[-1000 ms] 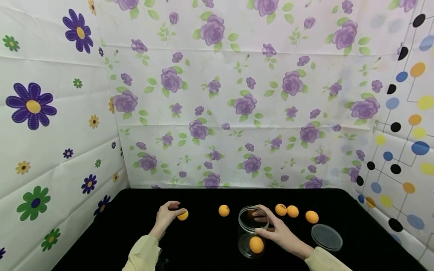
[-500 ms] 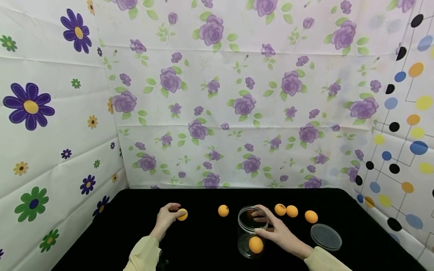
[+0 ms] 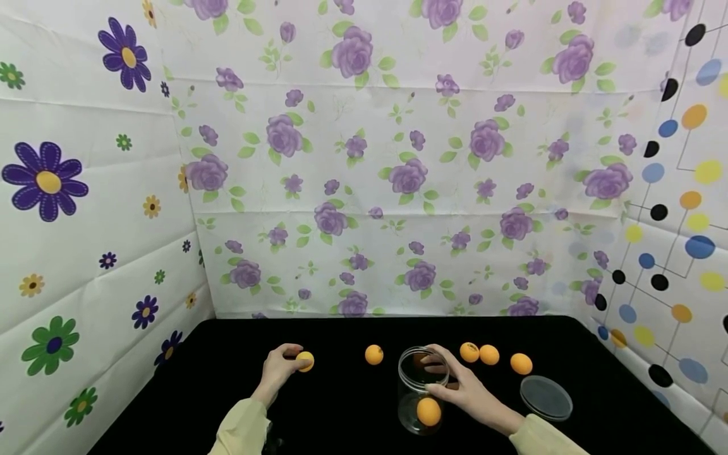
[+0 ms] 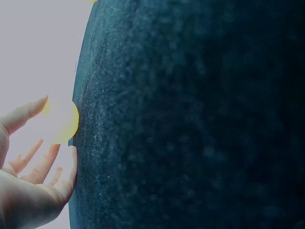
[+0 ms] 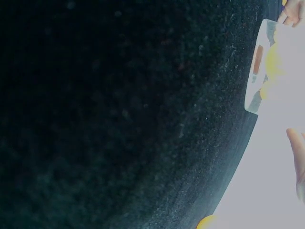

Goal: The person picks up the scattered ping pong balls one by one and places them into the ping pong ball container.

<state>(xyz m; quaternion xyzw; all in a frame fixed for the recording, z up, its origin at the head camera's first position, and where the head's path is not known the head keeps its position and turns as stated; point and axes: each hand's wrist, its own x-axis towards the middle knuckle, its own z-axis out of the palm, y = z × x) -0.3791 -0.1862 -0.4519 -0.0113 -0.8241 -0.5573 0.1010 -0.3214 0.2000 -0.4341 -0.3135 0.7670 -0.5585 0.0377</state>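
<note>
At the left of the black table, my left hand (image 3: 277, 371) pinches an orange ping-pong ball (image 3: 305, 361) between thumb and fingers. The left wrist view shows that ball (image 4: 69, 121) low against the cloth, the thumb on one side and the fingers on the other. My right hand (image 3: 469, 392) holds the clear jar (image 3: 405, 401) near its rim from the right, thumb in front and fingers behind. The jar stands upright and uncovered, with an orange ball (image 3: 429, 412) visible through its wall. In the right wrist view the jar (image 5: 250, 95) is partly washed out by glare.
Between hand and jar lies one more orange ball (image 3: 374, 354). Behind and right of the jar are three others, the farthest right being a lone ball (image 3: 521, 363). A round translucent lid (image 3: 546, 398) lies right of the right hand. Patterned cloth walls (image 3: 364, 265) enclose the table.
The left hand's fingers have drawn slightly closer about the ball. The right hand and jar keep their place; the head view has shifted a little.
</note>
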